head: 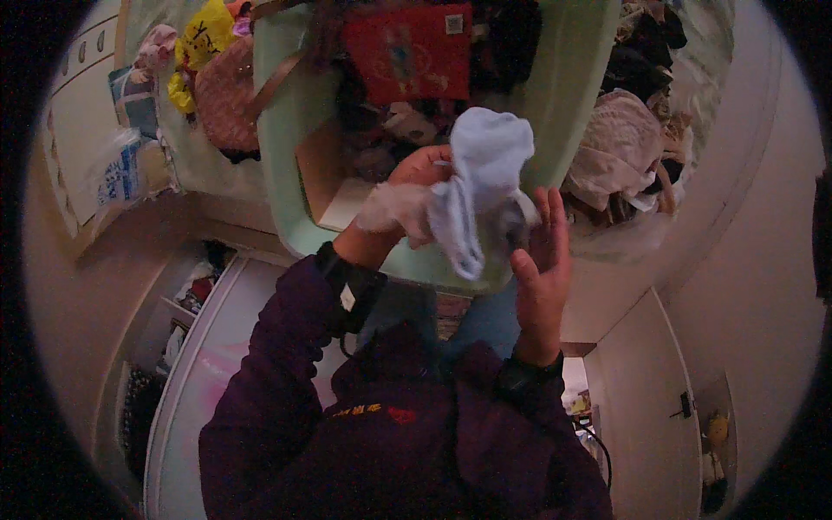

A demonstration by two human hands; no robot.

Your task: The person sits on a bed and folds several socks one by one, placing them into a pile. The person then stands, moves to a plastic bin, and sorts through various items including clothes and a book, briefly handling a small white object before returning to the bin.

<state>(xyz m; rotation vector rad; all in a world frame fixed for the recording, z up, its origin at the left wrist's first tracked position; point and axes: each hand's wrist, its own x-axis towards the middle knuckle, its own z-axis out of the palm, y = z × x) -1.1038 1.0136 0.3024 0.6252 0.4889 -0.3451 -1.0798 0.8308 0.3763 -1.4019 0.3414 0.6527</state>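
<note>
A bunch of socks is held up above a pale green plastic tub (575,110). My left hand (419,169) grips it from the left side. The bunch has a white sock (492,146), a folded bluish-white piece (460,227) and a beige piece (395,209) hanging over my left wrist. At its right, a dark grey patch (513,221) is blurred. Right beside that patch, my right hand (545,260) is raised with fingers apart; whether its thumb touches the fabric is unclear. Inside the tub lie a red printed packet (409,55) and dark mixed items.
Left of the tub sit a brown fuzzy bag (224,97) and a yellow plush toy (205,36). To the right is a heap with a beige cloth cap (617,146) and dark clothing (640,65). A white door (640,390) stands at lower right.
</note>
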